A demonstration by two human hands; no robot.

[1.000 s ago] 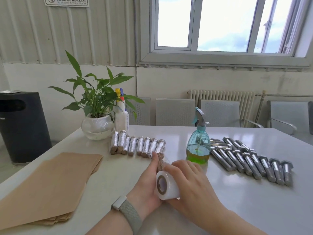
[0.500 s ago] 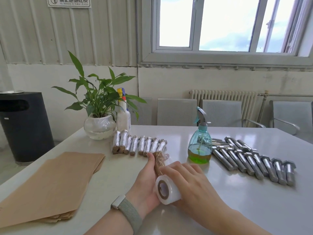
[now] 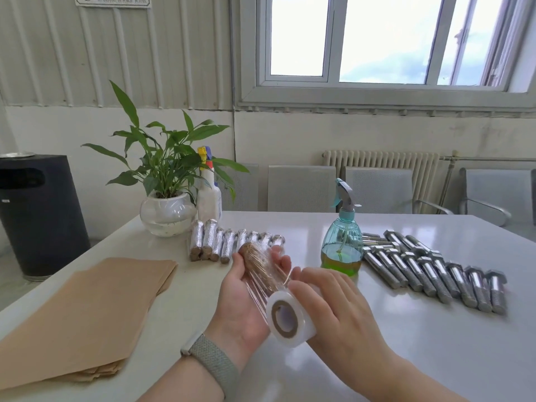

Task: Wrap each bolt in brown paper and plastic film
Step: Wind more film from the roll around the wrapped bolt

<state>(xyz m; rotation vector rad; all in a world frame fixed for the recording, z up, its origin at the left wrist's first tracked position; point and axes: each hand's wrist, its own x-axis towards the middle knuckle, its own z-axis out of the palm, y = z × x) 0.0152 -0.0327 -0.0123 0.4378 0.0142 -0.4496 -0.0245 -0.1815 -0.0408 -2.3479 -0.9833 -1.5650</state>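
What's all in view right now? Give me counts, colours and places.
paper bolt: one, brown, in left hand, film partly round it
film roll: one, white, in right hand
wrapped bolts: about eight, silvery, row by the plant
bare bolts: a dozen or so, grey, table right
paper sheets: stack, brown, table left
spray bottle: one, teal, table centre
white bottle: one, behind plant
plant: one, green, white pot
bin: one, black, floor left
chairs: grey, behind table
left hand: holds paper bolt
right hand: grips film roll
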